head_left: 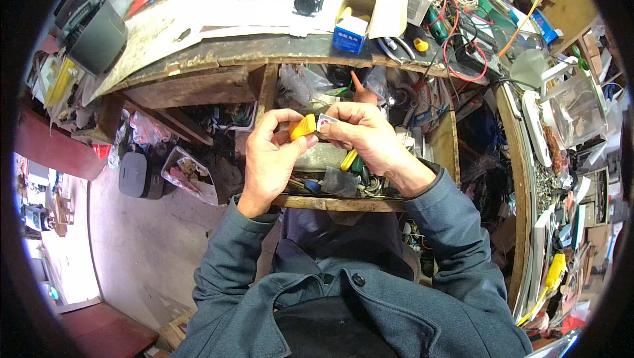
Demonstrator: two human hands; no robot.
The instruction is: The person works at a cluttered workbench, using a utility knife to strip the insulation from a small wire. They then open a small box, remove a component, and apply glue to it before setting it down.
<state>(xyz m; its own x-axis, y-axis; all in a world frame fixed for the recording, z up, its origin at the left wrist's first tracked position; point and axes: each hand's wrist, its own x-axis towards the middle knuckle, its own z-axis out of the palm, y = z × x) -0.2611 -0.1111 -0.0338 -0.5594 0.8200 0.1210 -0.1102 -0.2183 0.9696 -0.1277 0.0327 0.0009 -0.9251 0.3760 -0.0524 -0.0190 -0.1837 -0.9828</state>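
Note:
Above an open wooden drawer (343,205), both hands meet with their fingertips close together. My left hand (272,157) pinches a small yellow ribbed plastic piece (304,127) between thumb and fingers. Right beside it, my right hand (370,139) is closed on a small flat white piece (323,122) with a red mark. Whether the two pieces touch I cannot tell. Beneath the right hand, a yellow-and-green handle (349,160) lies among loose metal parts in the drawer.
On the bench (264,46) stands an open blue box (349,33) holding yellow pieces, with a yellow part (421,44) to its right. Red cables (456,61) tangle at the back right. A grey bin (140,176) and a scrap-filled box (190,174) stand on the floor at left.

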